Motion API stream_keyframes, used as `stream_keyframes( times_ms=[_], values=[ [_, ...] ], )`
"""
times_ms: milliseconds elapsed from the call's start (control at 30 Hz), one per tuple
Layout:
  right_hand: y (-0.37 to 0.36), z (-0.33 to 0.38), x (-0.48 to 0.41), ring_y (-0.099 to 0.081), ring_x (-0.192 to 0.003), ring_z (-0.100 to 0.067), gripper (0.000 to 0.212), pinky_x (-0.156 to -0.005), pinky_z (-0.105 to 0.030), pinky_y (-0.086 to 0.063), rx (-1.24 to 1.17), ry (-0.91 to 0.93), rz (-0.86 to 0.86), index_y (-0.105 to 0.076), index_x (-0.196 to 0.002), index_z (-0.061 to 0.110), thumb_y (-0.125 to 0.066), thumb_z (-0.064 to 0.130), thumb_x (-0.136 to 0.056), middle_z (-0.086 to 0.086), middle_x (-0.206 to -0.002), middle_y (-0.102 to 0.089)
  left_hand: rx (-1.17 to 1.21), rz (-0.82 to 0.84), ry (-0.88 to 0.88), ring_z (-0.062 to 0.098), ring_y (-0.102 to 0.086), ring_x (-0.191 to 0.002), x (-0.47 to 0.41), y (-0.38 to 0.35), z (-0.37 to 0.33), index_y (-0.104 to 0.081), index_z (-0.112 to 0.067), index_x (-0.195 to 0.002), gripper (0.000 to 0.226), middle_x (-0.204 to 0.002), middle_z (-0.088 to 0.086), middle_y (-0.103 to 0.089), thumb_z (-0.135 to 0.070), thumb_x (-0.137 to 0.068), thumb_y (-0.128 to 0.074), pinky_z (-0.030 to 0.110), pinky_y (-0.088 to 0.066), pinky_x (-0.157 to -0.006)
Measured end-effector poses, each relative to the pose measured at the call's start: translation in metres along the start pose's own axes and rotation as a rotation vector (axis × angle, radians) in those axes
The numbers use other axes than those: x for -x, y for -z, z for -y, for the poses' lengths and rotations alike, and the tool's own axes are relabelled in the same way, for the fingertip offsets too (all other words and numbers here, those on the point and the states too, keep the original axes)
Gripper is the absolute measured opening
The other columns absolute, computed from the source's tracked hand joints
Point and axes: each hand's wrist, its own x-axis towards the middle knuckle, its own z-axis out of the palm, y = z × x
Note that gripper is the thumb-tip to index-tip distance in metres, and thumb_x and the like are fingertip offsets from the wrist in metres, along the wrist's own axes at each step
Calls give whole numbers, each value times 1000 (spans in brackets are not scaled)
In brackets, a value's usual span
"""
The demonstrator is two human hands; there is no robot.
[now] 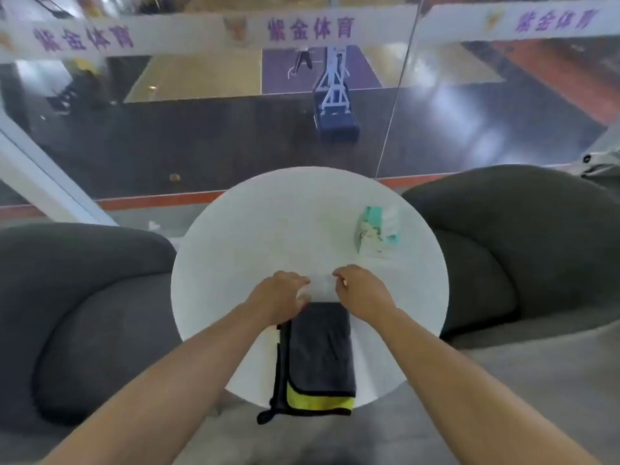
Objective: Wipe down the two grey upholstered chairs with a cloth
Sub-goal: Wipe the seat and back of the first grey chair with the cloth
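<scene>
- Nearest the camera, a folded dark grey cloth (318,350) with a yellow-green underside lies on the near edge of a round white table (255,229). Its lower corner hangs off the rim, and no hand grips it.
- Just past the cloth's far end, the left hand (280,298) and the right hand (365,292) meet over the tabletop. Both have their fingers curled onto the opposite edges of a pale sheet (321,286), and the left wrist overlaps the cloth's corner.
- Judged from this, the task is at its preparation step: neither chair has been touched and the cloth is not yet picked up.
- The next move likely calls for letting go of the sheet or setting it aside, taking up the cloth and turning to one seat.
- A teal and white tissue pack (379,229) stands further back on the table, to the right.
- The two grey upholstered chairs flank the table, the left chair (84,297) and the right chair (520,229). Both are cut off by the frame, so their outer sides go unseen.
- Beyond them, a glass wall (201,135) overlooks a sports court.
- The sheet is blurred and blends into the tabletop. Whether it is a tissue or a wipe cannot be told, and the fingertips' exact hold is hard to make out.
</scene>
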Motion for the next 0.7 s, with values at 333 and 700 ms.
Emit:
stream_keyframes(
  times_ms=[333, 700],
  values=[
    [-85, -22, 30, -52, -111, -26, 41, -92, -39, -42, 210, 112, -76, -56, -127, 28, -48, 41, -88, 0, -122, -57, 34, -63, -74, 27, -60, -101, 5, -76, 18, -63, -19, -93, 18, -99, 3, -59, -37, -94, -61, 38, -50, -82],
    [-98, 115, 124, -62, -87, -26, 16, -65, -30, -37, -319, 103, -268, -62, -83, 18, -64, 33, -88, 0, -80, -63, 200, -532, 12, 28, -59, -99, 187, -55, 53, -58, -20, -98, 8, -101, 3, -60, -27, -97, -59, 43, -50, -84]
  ],
)
